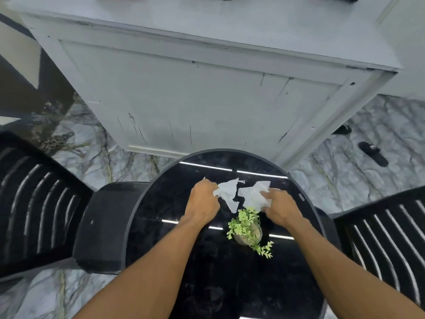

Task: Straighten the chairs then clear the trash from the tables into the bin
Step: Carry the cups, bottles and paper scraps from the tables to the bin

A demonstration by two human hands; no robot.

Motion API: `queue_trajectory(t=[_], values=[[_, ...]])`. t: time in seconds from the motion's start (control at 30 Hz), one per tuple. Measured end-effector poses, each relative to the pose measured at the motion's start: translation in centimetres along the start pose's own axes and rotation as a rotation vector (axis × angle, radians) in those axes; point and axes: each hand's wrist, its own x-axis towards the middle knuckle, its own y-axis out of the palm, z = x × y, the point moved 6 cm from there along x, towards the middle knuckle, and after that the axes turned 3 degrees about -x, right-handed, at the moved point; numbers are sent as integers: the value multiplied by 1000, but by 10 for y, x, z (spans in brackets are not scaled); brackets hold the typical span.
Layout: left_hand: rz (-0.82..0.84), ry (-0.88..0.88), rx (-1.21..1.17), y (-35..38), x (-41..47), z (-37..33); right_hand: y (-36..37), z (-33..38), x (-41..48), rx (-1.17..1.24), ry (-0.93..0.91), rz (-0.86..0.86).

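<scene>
Now both grips are over the round black table (161,217). The left grip (202,201) is curled tight around a crumpled white tissue (226,194), which sticks out just to its right. The right grip (279,209) is clamped on a second tissue (254,194), which pokes out to its upper left. A narrow dark gap separates the two tissues; whether they touch the table I cannot tell. A small green plant (247,229) stands just nearer than the grips, between the forearms. A black slatted chair (34,203) sits well left of the left grip, and a second chair (391,233) well right of the right grip. Beyond both stands a white cabinet (207,88).
</scene>
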Motion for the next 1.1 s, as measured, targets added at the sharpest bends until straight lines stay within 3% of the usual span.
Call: queue_trajectory(t=[0.13,0.3,0.43,0.63,0.77,0.9,1.1], values=[[-1,2,-1,-3,-3,-6,11,-2,0,-63,-17,4],[-39,-44,25,-42,-18,9,-16,12,9,224,93,-105],[-144,-124,-32,-99,-39,36,-54,79,22,262,-55,-163],[-347,-142,-116,-222,-97,76,-80,280,-9,298,-369,-158],[-475,-142,-86,-320,-163,126,-43,426,-45,275,-540,-49],[-606,-261,-50,-403,-242,206,-2,572,-101,225,-737,-21],[-719,-274,0,-493,-349,289,63,752,-191,179,-1029,75]])
